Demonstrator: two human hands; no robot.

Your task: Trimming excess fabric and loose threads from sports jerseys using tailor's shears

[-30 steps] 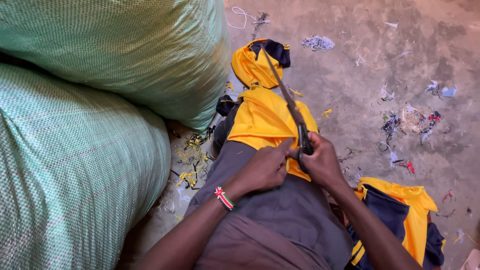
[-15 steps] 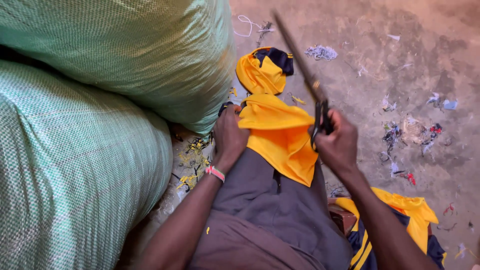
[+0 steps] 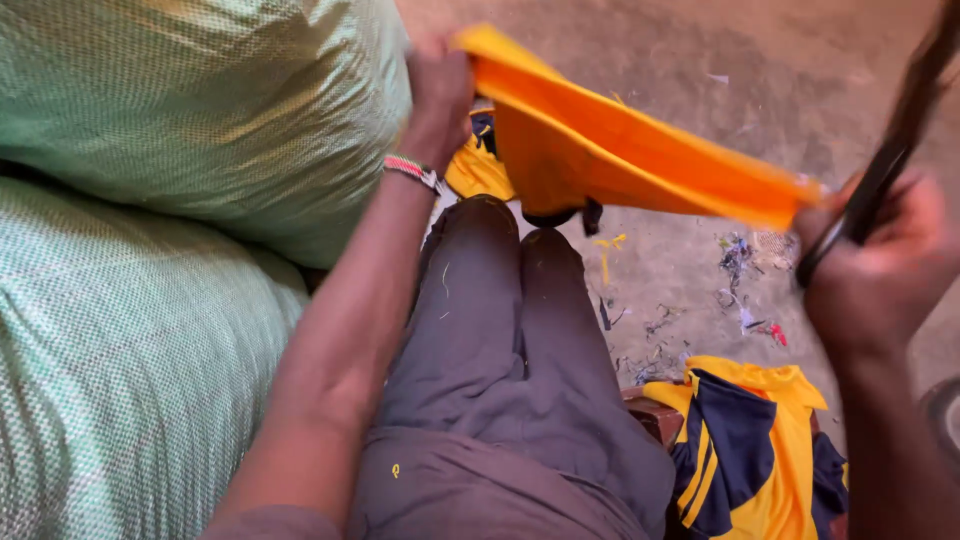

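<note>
A yellow and navy garment (image 3: pixel 750 450) lies on the floor beside the person's grey-trousered legs (image 3: pixel 520 340). Higher up, the right hand (image 3: pixel 875 270) is closed round dark scissors (image 3: pixel 890 150) and one end of an orange cloth strip (image 3: pixel 640 150), stretched taut above the knees. The left hand (image 3: pixel 440 95) pinches its far end, against green woven sacks (image 3: pixel 200 110).

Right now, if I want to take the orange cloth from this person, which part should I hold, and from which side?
Probably the long lower edge of the orange cloth, from below. It is stretched flat between the left hand and the right hand, which also holds scissors, so its middle hangs free above the knees.
</note>
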